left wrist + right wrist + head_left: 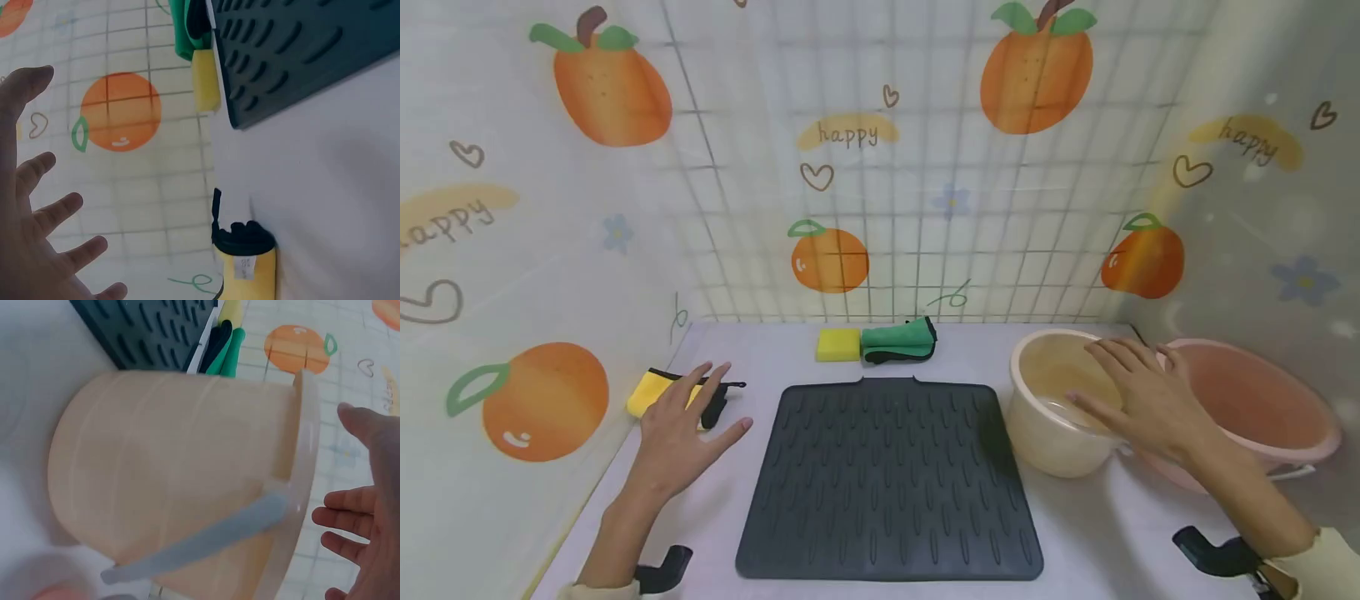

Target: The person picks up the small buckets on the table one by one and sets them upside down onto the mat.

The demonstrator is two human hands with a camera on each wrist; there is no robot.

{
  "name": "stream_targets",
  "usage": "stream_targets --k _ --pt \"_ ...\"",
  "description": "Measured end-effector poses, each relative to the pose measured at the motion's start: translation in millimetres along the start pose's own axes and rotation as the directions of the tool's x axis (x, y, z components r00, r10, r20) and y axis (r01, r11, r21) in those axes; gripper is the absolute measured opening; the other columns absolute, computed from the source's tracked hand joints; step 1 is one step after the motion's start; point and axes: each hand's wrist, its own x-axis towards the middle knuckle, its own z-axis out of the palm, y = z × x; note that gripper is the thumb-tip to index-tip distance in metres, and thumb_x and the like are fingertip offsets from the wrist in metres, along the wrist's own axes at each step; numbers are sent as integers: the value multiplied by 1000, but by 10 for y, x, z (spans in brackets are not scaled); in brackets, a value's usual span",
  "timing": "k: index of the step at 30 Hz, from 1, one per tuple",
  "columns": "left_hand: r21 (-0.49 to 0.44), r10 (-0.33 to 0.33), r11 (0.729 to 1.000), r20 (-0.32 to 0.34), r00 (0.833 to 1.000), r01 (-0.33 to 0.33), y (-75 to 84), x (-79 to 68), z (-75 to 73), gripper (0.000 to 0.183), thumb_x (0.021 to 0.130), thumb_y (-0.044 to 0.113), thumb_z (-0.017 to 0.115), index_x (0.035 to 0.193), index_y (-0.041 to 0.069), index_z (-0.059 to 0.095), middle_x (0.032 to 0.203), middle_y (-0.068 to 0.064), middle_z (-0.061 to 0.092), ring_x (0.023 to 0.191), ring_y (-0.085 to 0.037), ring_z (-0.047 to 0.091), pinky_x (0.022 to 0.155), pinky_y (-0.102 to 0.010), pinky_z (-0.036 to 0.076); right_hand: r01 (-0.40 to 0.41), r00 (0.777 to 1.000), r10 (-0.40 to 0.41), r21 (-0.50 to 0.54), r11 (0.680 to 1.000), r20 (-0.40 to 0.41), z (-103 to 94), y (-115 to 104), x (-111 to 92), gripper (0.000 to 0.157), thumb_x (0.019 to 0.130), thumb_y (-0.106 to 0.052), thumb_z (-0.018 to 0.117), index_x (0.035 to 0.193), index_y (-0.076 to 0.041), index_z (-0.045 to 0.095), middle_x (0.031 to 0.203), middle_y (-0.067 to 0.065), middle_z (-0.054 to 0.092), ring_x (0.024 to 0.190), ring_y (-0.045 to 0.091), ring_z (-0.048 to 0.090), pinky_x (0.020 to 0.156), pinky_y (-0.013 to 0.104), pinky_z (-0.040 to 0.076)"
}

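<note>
My left hand (673, 442) hovers with spread fingers over the left part of the table, close to a folded yellow cloth with black trim (653, 392). In the left wrist view that cloth (250, 275) lies beyond the fingers, and the hand holds nothing. My right hand (1150, 400) is held, fingers extended, above the rim of a cream bucket (1060, 446). Seen from the right wrist, the bucket (169, 456) shows its grey-white handle, and the fingers are spread just past its rim without gripping it. Some clear water seems to lie inside the bucket.
A dark grey ridged mat (891, 483) lies mid-table. Behind it sit a yellow sponge (838, 345) and a rolled green cloth with black trim (898, 340). A pink basin (1262, 392) stands right of the bucket. Printed curtains (917, 208) hang around the table.
</note>
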Motion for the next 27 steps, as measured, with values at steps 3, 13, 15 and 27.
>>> stream_targets --k 3,13,15,27 --pt "-21 -4 1000 16 1000 4 78 1 69 85 88 60 66 159 32 28 159 -13 28 140 -47 26 100 -76 19 5 1000 -5 15 1000 -2 3 -83 2 78 88 -59 66 141 -3 52 143 20 48 133 42 35 100 70 18" --pt "-59 -34 997 90 995 40 273 -37 316 86 87 68 62 158 32 29 159 -11 31 142 -44 28 101 -76 21 57 997 -56 14 998 -47 74 -306 65 73 84 -58 69 133 -5 60 136 18 56 127 41 45 96 66 27" --pt "-70 -30 997 94 995 36 317 -33 367 86 87 69 61 158 32 30 158 -9 32 142 -43 28 101 -76 21 75 996 -74 22 997 -55 91 -341 75 70 84 -55 71 132 -5 61 134 18 58 126 41 46 95 65 29" --pt "-162 51 986 65 997 -40 598 -14 560 80 87 64 65 155 33 36 157 -4 35 141 -36 34 104 -71 29 113 992 -109 67 991 -64 211 -478 59 58 83 -43 77 125 -4 66 125 17 63 120 36 50 94 63 29"
